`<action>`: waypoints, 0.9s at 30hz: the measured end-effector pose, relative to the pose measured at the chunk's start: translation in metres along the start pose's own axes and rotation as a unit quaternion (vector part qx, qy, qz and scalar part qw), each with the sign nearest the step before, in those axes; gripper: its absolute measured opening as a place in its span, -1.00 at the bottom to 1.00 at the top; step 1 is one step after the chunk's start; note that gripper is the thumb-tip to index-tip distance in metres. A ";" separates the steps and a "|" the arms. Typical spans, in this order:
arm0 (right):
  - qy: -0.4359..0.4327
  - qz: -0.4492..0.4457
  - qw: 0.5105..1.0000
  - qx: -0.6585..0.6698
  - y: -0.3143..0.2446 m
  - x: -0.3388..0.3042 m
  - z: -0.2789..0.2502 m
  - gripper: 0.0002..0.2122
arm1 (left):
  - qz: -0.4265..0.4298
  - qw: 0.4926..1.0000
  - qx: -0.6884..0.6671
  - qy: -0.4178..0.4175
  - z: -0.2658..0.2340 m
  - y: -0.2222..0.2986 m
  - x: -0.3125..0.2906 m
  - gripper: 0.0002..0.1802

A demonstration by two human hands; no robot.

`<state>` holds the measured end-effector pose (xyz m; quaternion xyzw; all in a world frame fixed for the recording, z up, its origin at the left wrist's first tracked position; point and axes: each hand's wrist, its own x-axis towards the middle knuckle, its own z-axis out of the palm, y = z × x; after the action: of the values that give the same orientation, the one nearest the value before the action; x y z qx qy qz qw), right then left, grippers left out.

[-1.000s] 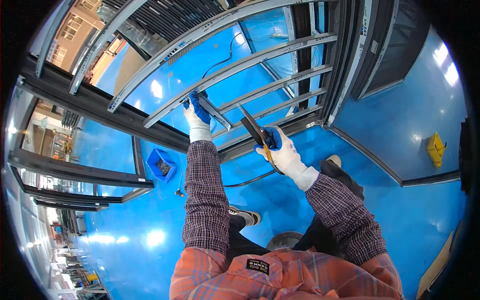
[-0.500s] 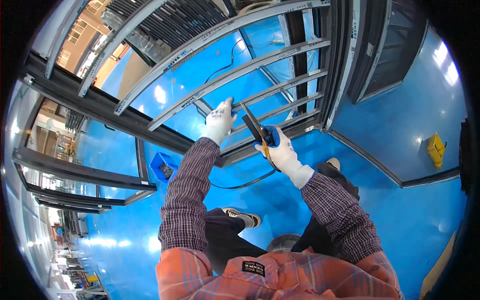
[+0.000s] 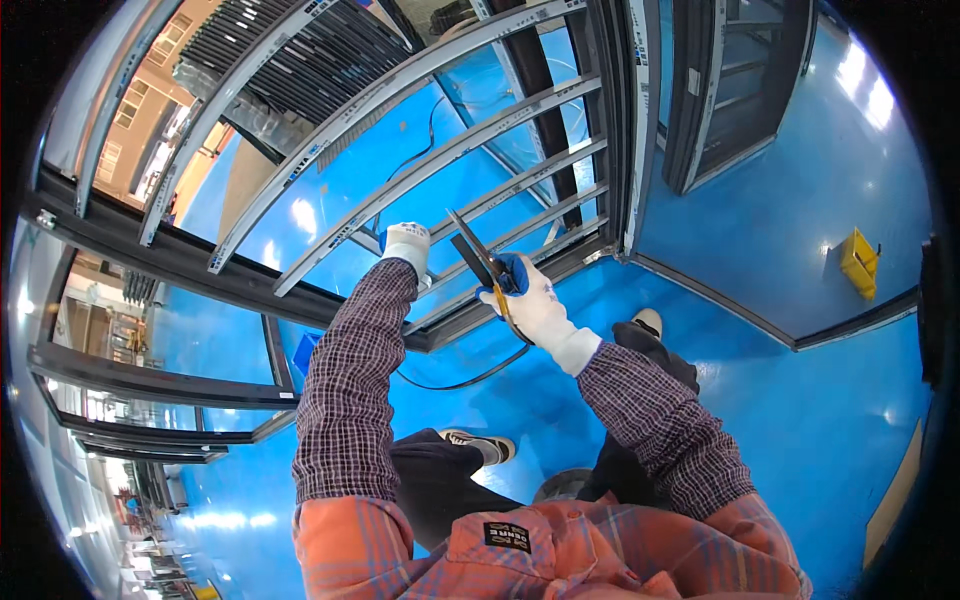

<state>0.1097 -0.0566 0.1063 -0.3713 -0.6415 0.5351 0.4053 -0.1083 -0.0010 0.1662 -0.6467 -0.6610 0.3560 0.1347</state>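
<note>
My right hand [image 3: 530, 305], in a white glove with blue-coated fingers, is closed round a pair of shears [image 3: 482, 262]. The shears have a long pointed blade, a black lower jaw and yellow handles; the jaws stand apart, pointing up and left toward the frame. A thin black strip [image 3: 470, 381] loops below the two hands, and its ends are hard to follow. My left hand [image 3: 407, 245], gloved alike, is at the lower bars of the dark metal frame [image 3: 330, 298]. Its fingers curl inward, and whatever is in them is hidden.
Pale crossbars [image 3: 440, 165] span the frame in front of me. Behind them lies a stack of dark profiles [image 3: 310, 50]. Another framed panel [image 3: 740, 95] stands at the right, near a yellow container [image 3: 858, 264] on the blue floor. A blue bin [image 3: 307, 350] is partly behind my left arm.
The view has shifted, so frame and floor appear further left. My left hand has turned over and drawn back from the shears' tip. My right hand still holds the shears with jaws apart.
</note>
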 end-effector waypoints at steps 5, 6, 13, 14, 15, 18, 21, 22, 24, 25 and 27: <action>-0.008 0.016 0.999 0.030 -0.012 -0.005 -0.004 -0.55 | -0.133 0.965 -0.153 0.166 0.033 -0.006 -0.005 -0.66; 0.002 0.032 0.999 0.022 -0.009 -0.003 -0.013 -0.55 | -0.126 0.965 -0.158 0.169 0.036 0.005 -0.008 -0.66; 0.015 0.038 0.997 0.058 -0.022 -0.004 -0.018 -0.56 | -0.230 0.627 -0.701 0.251 0.222 0.004 -0.076 -0.51; 0.019 0.045 0.998 0.050 -0.014 -0.004 -0.020 -0.56 | -0.225 0.624 -0.707 0.245 0.224 0.011 -0.062 -0.51; 0.012 0.057 0.997 0.048 -0.008 -0.003 -0.018 -0.56 | -0.231 0.621 -0.713 0.227 0.218 0.011 -0.045 -0.52; -0.005 0.083 0.996 0.044 0.001 0.004 -0.022 -0.55 | -0.245 0.614 -0.727 0.185 0.188 0.004 0.008 -0.55; 0.005 0.077 0.997 0.028 -0.002 0.006 -0.017 -0.54 | -0.240 0.630 -0.719 0.170 0.194 0.011 0.027 -0.57; 0.009 0.073 0.997 0.022 -0.004 0.005 -0.013 -0.54 | -0.238 0.639 -0.713 0.162 0.199 0.012 0.031 -0.58; 0.011 0.074 0.997 0.014 -0.006 0.008 -0.011 -0.54 | -0.234 0.657 -0.702 0.148 0.208 0.017 0.036 -0.60; 0.008 0.070 0.997 0.023 -0.007 0.010 -0.011 -0.53 | -0.232 0.664 -0.696 0.142 0.211 0.018 0.038 -0.60; 0.000 0.059 0.997 0.042 -0.009 0.013 -0.010 -0.52 | -0.231 0.680 -0.683 0.133 0.217 0.019 0.039 -0.60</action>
<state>0.1139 -0.0426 0.1176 -0.3911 -0.5951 0.5851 0.3879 -0.2373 -0.0304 -0.0116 -0.4262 -0.8241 -0.3267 -0.1803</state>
